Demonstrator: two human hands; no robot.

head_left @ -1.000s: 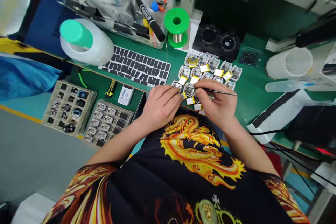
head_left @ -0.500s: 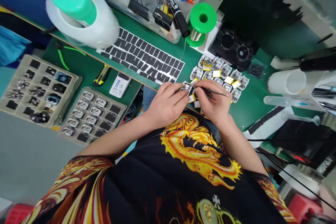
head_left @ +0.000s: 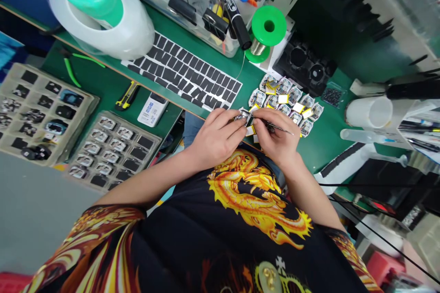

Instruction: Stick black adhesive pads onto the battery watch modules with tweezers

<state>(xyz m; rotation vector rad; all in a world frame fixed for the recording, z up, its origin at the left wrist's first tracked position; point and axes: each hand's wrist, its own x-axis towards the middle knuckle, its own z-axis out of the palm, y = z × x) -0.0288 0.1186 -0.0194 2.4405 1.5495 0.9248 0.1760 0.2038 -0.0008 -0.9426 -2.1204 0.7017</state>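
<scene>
Near the bench's front edge, my left hand (head_left: 220, 136) is closed on a small white-and-silver electronic housing (head_left: 244, 113), its fingertips pressed on the left side. My right hand (head_left: 277, 136) pinches metal tweezers (head_left: 282, 129), whose tips reach to the housing; the exact contact point is hidden by the fingers. A small yellow-and-white battery (head_left: 250, 131) shows just below the housing, between my hands. Right behind my hands lies a cluster of similar housings (head_left: 271, 100), several with yellow-and-white batteries attached.
A sheet of black adhesive pieces (head_left: 192, 78) lies behind my left hand. Beyond the cluster stands a green solder spool (head_left: 268, 25). To the left are a white tape roll (head_left: 137, 32), a box cutter (head_left: 127, 95), a tray of housings (head_left: 112, 146) and another parts tray (head_left: 37, 114).
Both hands stay at the housing, with the right hand and tweezers shifted slightly. The whole view has moved a little as the camera turned.
</scene>
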